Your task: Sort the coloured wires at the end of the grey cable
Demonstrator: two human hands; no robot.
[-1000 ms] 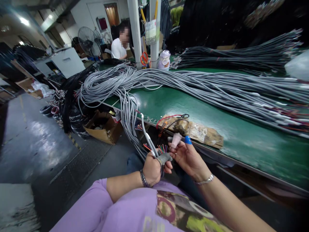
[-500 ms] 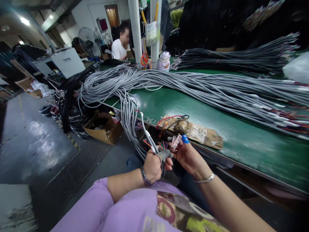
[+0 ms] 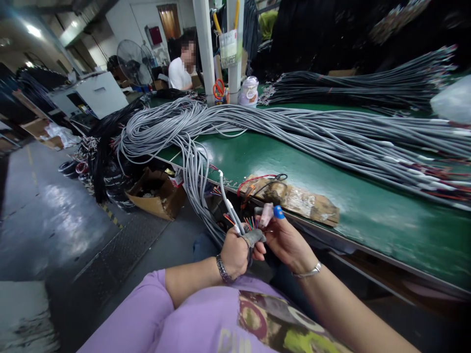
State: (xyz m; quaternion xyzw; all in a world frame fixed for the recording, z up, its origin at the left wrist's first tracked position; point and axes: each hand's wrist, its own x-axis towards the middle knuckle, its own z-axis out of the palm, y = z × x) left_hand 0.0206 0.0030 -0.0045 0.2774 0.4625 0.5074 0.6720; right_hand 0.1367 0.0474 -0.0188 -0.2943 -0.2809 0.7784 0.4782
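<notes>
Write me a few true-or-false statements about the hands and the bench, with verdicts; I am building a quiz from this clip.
1. The left hand grips a grey cable with coloured wires fanning out of its end. True.
2. The right hand lies flat on the green table. False: it is raised in front of the table edge, with its fingers at the coloured wires.
3. A blue cover sits on one fingertip of the right hand. True.
4. The cardboard box stands on the table. False: it is on the floor beside the table, below the hanging cables.
</notes>
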